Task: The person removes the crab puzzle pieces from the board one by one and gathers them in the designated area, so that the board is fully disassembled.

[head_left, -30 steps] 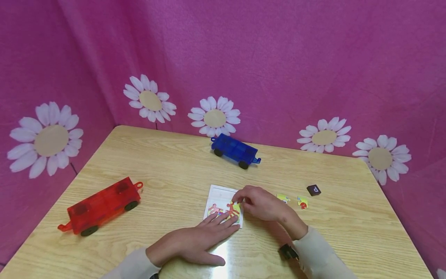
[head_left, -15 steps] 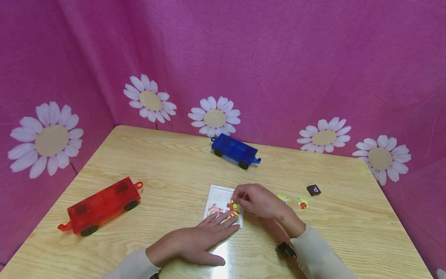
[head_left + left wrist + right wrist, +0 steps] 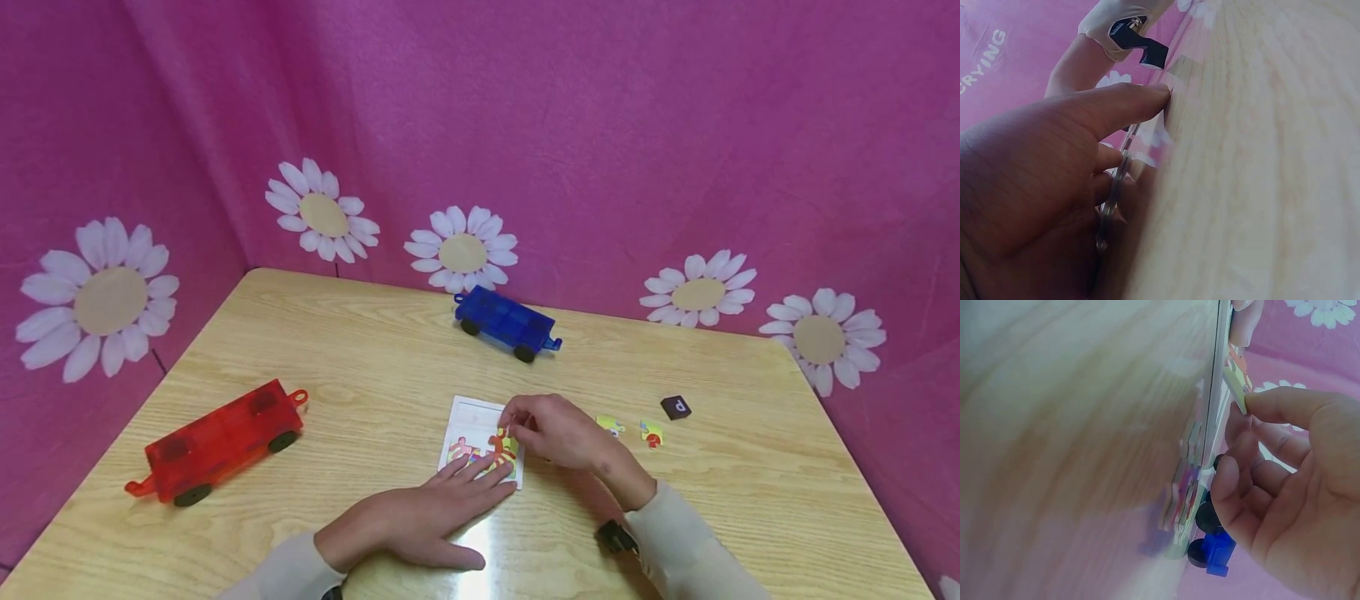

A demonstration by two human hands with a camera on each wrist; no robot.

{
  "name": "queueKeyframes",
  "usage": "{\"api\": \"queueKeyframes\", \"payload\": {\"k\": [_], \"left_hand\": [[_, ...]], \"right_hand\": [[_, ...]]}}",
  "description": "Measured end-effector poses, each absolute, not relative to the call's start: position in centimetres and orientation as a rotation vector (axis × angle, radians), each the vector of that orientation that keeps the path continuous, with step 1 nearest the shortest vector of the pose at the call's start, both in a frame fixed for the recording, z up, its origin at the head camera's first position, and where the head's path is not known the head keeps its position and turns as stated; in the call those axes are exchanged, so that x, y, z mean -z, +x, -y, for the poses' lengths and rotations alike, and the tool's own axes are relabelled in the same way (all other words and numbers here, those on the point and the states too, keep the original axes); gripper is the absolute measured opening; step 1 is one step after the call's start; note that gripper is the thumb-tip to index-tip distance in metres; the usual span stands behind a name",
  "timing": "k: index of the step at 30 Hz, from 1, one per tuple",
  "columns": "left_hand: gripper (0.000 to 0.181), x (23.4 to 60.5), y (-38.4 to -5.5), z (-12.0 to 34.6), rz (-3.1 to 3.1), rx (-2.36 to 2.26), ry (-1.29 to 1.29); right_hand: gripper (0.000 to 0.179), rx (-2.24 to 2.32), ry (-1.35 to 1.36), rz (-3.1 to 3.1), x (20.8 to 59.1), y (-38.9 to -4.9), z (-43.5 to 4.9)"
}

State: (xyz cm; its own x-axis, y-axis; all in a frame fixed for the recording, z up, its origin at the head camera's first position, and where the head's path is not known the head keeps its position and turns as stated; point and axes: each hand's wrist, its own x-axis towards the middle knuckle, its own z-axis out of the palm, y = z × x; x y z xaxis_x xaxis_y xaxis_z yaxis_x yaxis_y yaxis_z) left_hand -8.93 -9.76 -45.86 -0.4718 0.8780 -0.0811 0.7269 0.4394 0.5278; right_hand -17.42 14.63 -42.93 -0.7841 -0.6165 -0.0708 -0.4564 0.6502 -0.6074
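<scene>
So I'm working a puzzle piece (image 3: 1235,380), mostly yellow with a bit of orange, over the right side of the little white puzzle board (image 3: 472,414); it's sitting tilted there, and I can't tell if it's seated anywhere; my right hand (image 3: 553,431) is pinching its edge between thumb and finger, so I'd say lower it flat, matching the tabs first, and press down only once they line up; forcing it at that slant would probably be popping its neighbours up; my left hand (image 3: 435,515) is lying with fingers straight and spread over the near edge, gripping nothing, just steadying the board, which is worth doing; off to the right one loose piece (image 3: 611,427) and another loose piece (image 3: 652,435) are waiting near a black tile (image 3: 676,407); beyond the board a blue wagon (image 3: 506,321) is standing, with a red wagon (image 3: 221,442) parking itself well left.
</scene>
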Motion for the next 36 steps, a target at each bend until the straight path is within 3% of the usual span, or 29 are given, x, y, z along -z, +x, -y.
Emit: {"api": "queueKeyframes", "payload": {"k": [25,36], "left_hand": [[0.081,45.9,-8.8,9.7,-2.388,-0.581,1.371],[0.082,45.8,-8.9,9.6,-2.36,-0.607,1.354]], "right_hand": [[0.01,0.703,-0.83,-2.766,42.8,-16.9,-13.8],[0.01,0.925,-0.695,-2.739,41.7,-16.6,-15.4]]}}
